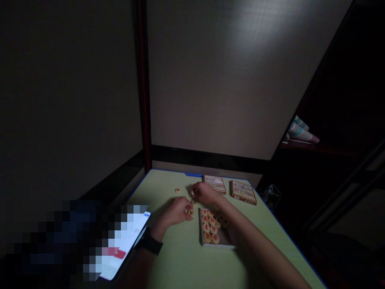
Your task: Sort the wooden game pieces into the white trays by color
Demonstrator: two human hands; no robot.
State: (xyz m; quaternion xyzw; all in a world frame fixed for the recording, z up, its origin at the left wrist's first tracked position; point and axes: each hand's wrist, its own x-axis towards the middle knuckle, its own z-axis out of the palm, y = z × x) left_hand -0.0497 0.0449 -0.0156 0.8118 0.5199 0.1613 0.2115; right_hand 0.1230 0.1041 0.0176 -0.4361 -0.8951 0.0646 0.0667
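Note:
My left hand (176,211) is closed, its fingers and thumb pinching a round wooden Chinese chess piece (190,212) above the green table. Just beyond it, my right hand (207,193) reaches across with its fingertips closed on another chess piece (193,193), partly hidden by the fingers. A loose piece (194,203) lies between the two hands, and one more piece (177,190) sits farther back on the left. Below my right forearm is a shallow white box tray (221,245). Red-marked pieces (206,228) fill its left side in rows; darker-marked ones are partly covered by the arm.
Two flat printed boxes lie at the back: one box (218,184) behind my right hand, the other box (243,192) to its right. A lit phone or tablet screen (132,237) stands at the left edge of the green table (180,261). Wall panels rise behind.

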